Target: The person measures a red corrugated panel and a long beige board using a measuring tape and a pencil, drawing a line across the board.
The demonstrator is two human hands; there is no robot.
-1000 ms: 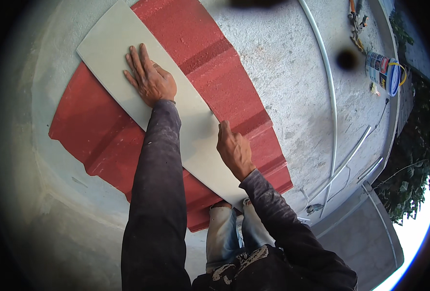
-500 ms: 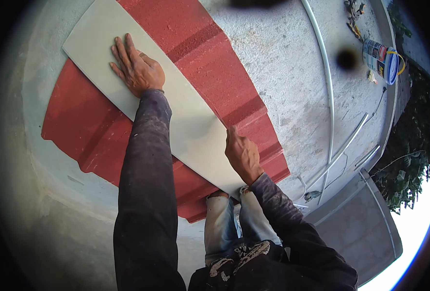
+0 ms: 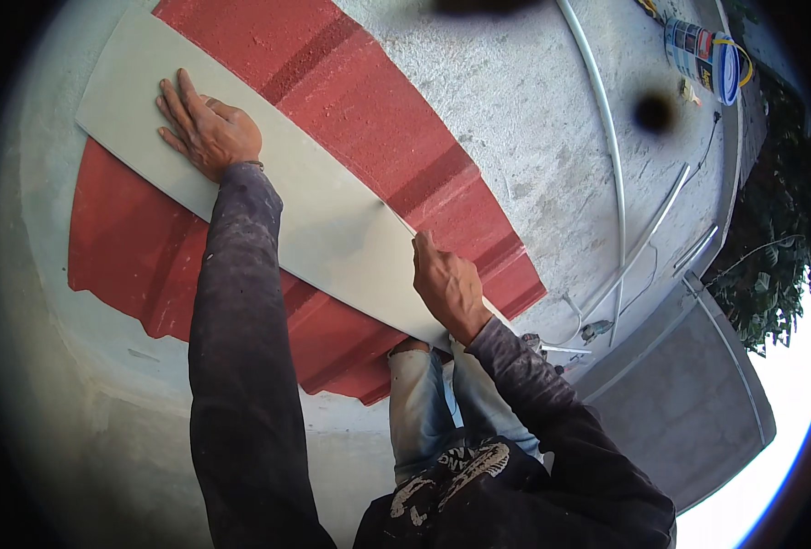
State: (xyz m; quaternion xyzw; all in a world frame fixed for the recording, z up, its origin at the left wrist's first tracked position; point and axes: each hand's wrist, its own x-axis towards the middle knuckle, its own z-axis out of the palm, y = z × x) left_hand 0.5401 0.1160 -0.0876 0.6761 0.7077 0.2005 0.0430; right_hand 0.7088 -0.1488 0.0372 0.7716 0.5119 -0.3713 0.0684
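Note:
A long pale grey board [image 3: 314,210] lies slantwise across a red corrugated sheet [image 3: 442,174]. Flat on the board's far left part rests my left hand [image 3: 209,133], fingers stretched out and spread. My right hand [image 3: 448,285] is closed by the board's right edge, nearer to my legs. From its fist a thin, blade-like tool [image 3: 400,218] points up and left, its tip at the board's edge. Most of the tool is hidden in the fist, so its exact kind does not show.
My legs [image 3: 419,403] are at the board's near end. Pale pipes [image 3: 614,156] lie on the rough concrete floor [image 3: 533,110] to the right. A bucket [image 3: 703,57] with a yellow handle stands at the far right, and a low grey wall [image 3: 689,393] at the lower right.
The view has shifted, so the board and my left hand appear further left. The thin tool now shows more between my right fist and the board's edge. My left hand stays flat.

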